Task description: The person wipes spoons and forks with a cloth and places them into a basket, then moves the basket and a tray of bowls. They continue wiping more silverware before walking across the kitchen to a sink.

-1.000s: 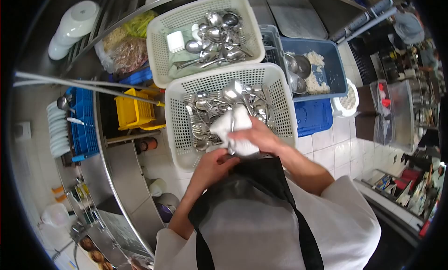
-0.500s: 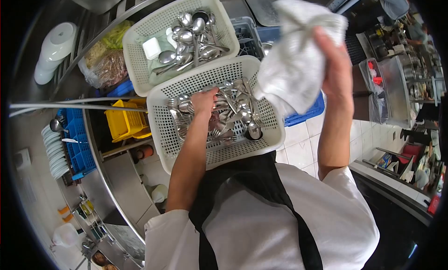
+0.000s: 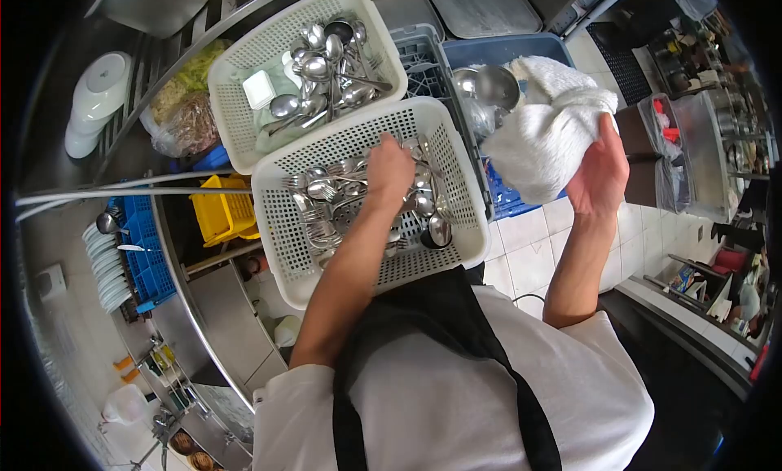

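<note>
My left hand [image 3: 389, 171] reaches down into the near white basket [image 3: 305, 285], its fingers closed among forks and spoons [image 3: 324, 191]; what they grip, if anything, is hidden. Over on the right, my right hand [image 3: 599, 171] holds a bunched white cloth [image 3: 542, 141] between thumb and fingers. The cloth hangs above the blue bin [image 3: 546, 46], beside metal bowls [image 3: 495, 87]. A second white basket [image 3: 232, 72] stands behind the first, with spoons [image 3: 316, 68] and a small white dish [image 3: 259, 90] in it.
Stacked white bowls [image 3: 104, 84] and bagged food [image 3: 189, 125] are at the upper left. A yellow basket [image 3: 218, 210] and blue rack [image 3: 145, 255] lie left. A metal tray [image 3: 481, 8] is at the back. Tiled floor [image 3: 529, 255] shows between basket and right arm.
My right hand and the cloth have moved lower and slightly right, uncovering metal bowls in the blue bin. My left hand has shifted right within the near basket.
</note>
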### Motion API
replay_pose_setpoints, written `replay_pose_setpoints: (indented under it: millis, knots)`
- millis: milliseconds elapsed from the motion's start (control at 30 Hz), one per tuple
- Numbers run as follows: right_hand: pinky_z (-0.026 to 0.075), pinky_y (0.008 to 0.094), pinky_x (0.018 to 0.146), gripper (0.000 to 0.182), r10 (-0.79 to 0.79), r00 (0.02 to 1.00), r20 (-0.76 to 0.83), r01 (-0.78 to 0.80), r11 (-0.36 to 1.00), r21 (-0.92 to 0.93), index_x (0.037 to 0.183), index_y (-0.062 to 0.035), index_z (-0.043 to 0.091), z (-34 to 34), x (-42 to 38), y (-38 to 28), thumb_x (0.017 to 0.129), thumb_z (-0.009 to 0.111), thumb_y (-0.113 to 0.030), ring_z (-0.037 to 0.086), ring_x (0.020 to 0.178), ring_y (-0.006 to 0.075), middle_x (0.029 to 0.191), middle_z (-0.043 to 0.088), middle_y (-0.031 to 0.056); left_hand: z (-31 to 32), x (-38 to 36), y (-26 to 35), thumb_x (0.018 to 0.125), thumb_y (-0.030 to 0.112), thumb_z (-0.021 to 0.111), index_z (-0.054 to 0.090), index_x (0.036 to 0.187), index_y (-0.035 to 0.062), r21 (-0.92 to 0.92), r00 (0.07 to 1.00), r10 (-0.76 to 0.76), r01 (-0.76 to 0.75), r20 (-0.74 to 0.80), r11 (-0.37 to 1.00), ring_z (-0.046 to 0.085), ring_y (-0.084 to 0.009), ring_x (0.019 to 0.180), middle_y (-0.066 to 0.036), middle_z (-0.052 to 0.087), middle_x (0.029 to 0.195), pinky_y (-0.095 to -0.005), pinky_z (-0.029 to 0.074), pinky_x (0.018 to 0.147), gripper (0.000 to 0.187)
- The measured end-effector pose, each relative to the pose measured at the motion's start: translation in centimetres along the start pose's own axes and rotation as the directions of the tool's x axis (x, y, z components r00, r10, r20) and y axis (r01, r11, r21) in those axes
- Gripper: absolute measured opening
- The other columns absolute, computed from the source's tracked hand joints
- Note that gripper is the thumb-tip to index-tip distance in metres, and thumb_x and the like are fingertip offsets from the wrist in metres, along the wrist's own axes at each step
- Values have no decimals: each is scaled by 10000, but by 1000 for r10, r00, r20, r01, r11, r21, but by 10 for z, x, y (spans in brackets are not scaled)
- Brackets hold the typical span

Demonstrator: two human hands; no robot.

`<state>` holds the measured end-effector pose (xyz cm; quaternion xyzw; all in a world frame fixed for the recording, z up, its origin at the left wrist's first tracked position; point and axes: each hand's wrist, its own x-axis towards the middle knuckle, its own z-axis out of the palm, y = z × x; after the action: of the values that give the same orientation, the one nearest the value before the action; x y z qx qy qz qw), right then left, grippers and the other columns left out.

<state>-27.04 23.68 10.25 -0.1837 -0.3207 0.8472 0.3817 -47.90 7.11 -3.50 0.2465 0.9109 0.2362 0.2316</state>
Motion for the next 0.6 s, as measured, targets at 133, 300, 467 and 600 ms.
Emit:
replay_pose_setpoints:
  millis: [133,300,467,600]
  knots:
    - [368,448,1093,552,-6,970,245,-40,983,180,1401,12,399,1,-10,11,1033,366,-399,492,1280,305,1368,511,179,36,11,1,864,202,627,533,1013,-98,112,1000,4,-6,13,994,667,-433,948,-308,671,972,-459,547,853,349]
    - [406,373,1052,529,399,917,10,-397,915,-72,1391,1,417,-32,-9,79,979,531,-311,523,1232,220,1340,540,127,30,18,-1,797,251,693,474,1081,-90,-2,990,-140,140,-3,990,662,-432,966,-304,672,978,-459,540,855,494]
    - [480,400,997,587,329,941,76,-336,933,127,1412,0,378,-30,-2,58,906,593,-207,572,1171,245,1301,542,163,22,2,-24,757,170,750,565,1043,-57,-410,976,-130,47,-177,911,671,-291,831,-194,690,907,-364,524,778,409]
    - [510,388,955,713,342,932,117,-319,930,-182,1455,-39,300,-5,-4,61,835,629,-163,582,1142,264,1277,534,157,-41,-52,-21,893,169,681,641,1024,-34,-771,997,-55,-6,-54,636,560,-99,720,-47,658,840,-260,455,681,245]
